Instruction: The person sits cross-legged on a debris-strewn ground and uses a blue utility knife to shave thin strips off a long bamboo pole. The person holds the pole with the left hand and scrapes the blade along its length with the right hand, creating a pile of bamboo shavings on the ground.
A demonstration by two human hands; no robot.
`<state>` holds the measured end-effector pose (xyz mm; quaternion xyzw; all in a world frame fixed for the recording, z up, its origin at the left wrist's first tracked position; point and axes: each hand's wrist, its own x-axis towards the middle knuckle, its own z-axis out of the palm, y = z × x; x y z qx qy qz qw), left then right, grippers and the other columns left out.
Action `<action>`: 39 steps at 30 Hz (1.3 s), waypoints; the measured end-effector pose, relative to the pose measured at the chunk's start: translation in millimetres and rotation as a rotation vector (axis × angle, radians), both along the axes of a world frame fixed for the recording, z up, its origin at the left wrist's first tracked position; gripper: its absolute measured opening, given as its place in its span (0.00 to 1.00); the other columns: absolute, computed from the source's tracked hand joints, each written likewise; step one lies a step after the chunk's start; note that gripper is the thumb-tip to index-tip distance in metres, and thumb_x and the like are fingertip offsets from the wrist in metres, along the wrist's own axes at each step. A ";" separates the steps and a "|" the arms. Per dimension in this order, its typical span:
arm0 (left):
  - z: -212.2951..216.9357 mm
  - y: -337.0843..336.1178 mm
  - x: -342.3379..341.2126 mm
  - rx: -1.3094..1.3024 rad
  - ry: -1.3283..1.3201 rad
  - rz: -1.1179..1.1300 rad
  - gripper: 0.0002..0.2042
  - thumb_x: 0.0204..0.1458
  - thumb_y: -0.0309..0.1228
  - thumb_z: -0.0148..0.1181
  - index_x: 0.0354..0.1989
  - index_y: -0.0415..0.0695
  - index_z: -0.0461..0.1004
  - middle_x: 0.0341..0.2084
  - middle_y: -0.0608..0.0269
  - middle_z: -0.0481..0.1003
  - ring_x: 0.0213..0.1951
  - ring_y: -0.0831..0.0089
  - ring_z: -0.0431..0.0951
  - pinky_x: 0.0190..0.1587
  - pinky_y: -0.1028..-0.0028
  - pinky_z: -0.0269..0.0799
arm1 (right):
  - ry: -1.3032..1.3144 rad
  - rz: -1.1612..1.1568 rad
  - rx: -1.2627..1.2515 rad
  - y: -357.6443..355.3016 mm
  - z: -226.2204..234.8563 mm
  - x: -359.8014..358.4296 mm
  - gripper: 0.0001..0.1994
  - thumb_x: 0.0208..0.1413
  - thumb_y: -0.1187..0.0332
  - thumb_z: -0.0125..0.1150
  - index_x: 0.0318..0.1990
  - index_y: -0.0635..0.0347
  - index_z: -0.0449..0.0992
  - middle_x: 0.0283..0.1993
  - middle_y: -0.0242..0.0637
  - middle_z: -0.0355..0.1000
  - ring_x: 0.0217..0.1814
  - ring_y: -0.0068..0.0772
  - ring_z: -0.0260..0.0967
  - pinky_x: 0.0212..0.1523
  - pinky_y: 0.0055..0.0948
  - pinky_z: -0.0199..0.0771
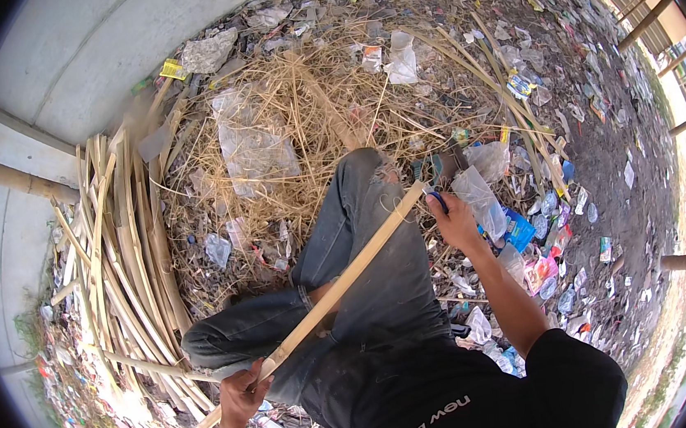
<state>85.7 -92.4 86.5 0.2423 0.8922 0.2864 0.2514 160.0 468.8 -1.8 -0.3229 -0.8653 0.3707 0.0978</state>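
yellowish bamboo strip, long and flat, lies slantwise over my lap in faded dark-blue jeans. my left hand is grasping it firmly near its lower end. my right hand is closed around a small tool with blue handle, which is at the upper end; whether these fingers press also on the strip, i cannot tell. on my left is a bundle of long split bamboo pieces, and ahead is a wide heap of thin straw-coloured shavings.
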 end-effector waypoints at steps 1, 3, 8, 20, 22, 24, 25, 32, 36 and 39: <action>-0.4 -0.1 0.7 0.002 0.017 -0.003 0.23 0.51 0.31 0.78 0.56 0.41 0.83 0.17 0.58 0.70 0.17 0.67 0.70 0.23 0.66 0.66 | -0.007 -0.012 0.007 -3.0 -0.3 -1.5 0.22 0.73 0.51 0.55 0.41 0.66 0.78 0.31 0.58 0.76 0.35 0.66 0.74 0.36 0.52 0.71; -1.7 0.2 1.4 0.010 0.075 -0.020 0.23 0.51 0.32 0.78 0.56 0.42 0.84 0.17 0.58 0.71 0.17 0.65 0.72 0.23 0.65 0.67 | -0.052 -0.048 -0.045 -6.0 2.2 -6.1 0.23 0.73 0.50 0.55 0.39 0.67 0.78 0.29 0.58 0.75 0.34 0.66 0.75 0.36 0.52 0.71; -2.1 -1.0 1.6 -0.041 0.143 -0.053 0.23 0.50 0.34 0.78 0.56 0.44 0.84 0.17 0.58 0.73 0.18 0.63 0.75 0.23 0.63 0.68 | -0.079 -0.041 -0.059 4.1 -17.4 -6.4 0.25 0.72 0.48 0.56 0.40 0.67 0.80 0.26 0.56 0.72 0.31 0.62 0.72 0.35 0.50 0.70; -2.9 15.4 1.9 -0.011 0.042 -0.045 0.21 0.51 0.32 0.77 0.55 0.42 0.84 0.16 0.57 0.73 0.17 0.62 0.74 0.24 0.65 0.68 | -0.141 -0.005 -0.110 -0.6 2.4 -13.2 0.26 0.72 0.48 0.54 0.39 0.68 0.79 0.30 0.62 0.74 0.39 0.71 0.73 0.39 0.53 0.71; -2.5 20.0 -0.7 -0.021 -0.007 -0.039 0.21 0.52 0.31 0.76 0.55 0.42 0.84 0.17 0.55 0.73 0.18 0.61 0.75 0.24 0.65 0.68 | -0.112 0.014 -0.111 1.5 -5.0 -12.9 0.26 0.72 0.48 0.54 0.40 0.68 0.79 0.30 0.62 0.74 0.39 0.71 0.73 0.39 0.52 0.71; -6.0 28.0 0.2 0.060 -0.035 -0.002 0.20 0.53 0.31 0.76 0.55 0.41 0.84 0.18 0.54 0.74 0.18 0.61 0.76 0.24 0.65 0.68 | -0.102 0.076 -0.130 -4.6 -8.8 -9.9 0.25 0.72 0.48 0.54 0.41 0.68 0.80 0.30 0.62 0.74 0.39 0.71 0.73 0.40 0.52 0.71; -8.7 33.2 0.8 0.101 -0.049 0.017 0.20 0.54 0.31 0.75 0.55 0.41 0.83 0.18 0.53 0.74 0.18 0.61 0.76 0.24 0.65 0.68 | -0.045 0.092 -0.163 -12.0 -10.0 -8.7 0.26 0.72 0.48 0.54 0.39 0.69 0.79 0.27 0.57 0.71 0.34 0.63 0.69 0.37 0.50 0.69; -18.4 77.6 -10.4 0.111 -0.067 -0.041 0.19 0.56 0.31 0.74 0.55 0.38 0.83 0.21 0.49 0.77 0.20 0.59 0.78 0.27 0.65 0.71 | -0.112 0.085 -0.246 -46.0 12.2 -9.1 0.25 0.73 0.49 0.53 0.41 0.67 0.80 0.29 0.59 0.73 0.36 0.68 0.72 0.40 0.50 0.71; -17.8 103.2 -13.7 0.116 -0.132 -0.030 0.18 0.58 0.31 0.73 0.55 0.37 0.82 0.20 0.47 0.76 0.19 0.57 0.77 0.27 0.64 0.71 | -0.090 0.134 -0.228 -47.3 13.3 -9.2 0.25 0.73 0.49 0.53 0.41 0.66 0.81 0.28 0.58 0.73 0.36 0.68 0.73 0.39 0.50 0.71; -19.0 140.2 -11.2 0.116 -0.169 -0.033 0.18 0.60 0.33 0.71 0.55 0.36 0.82 0.22 0.44 0.76 0.21 0.53 0.79 0.29 0.62 0.73 | -0.152 0.174 -0.207 -54.3 21.0 -10.7 0.25 0.73 0.48 0.54 0.41 0.66 0.81 0.29 0.59 0.74 0.37 0.68 0.73 0.40 0.52 0.72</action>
